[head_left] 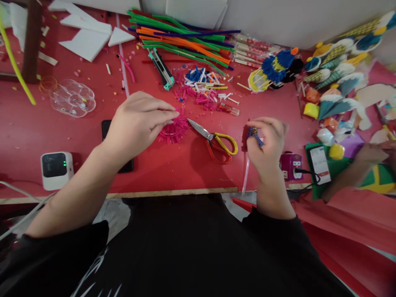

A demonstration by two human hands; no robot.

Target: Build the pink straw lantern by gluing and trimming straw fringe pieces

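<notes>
My left hand (137,123) is closed in a pinch at the top edge of a bright pink fringed piece (175,131), its fingers covering part of it. Just right of the piece lie scissors (213,140) with one yellow and one red handle, blades toward my left hand. My right hand (268,138) grips a small dark blue object (254,133), mostly hidden by the fingers. A pale translucent stick (246,173) runs down below that hand to the table edge. Partly under my left forearm lies a dark phone (126,166).
Behind my hands are cut scraps (206,88), a teal box cutter (161,69) and pipe cleaners (185,37). A clear flower-shaped tray (72,98) and white device (57,170) stand left. At right are a purple power socket (291,166), craft figures (276,68) and another person's arm (355,167).
</notes>
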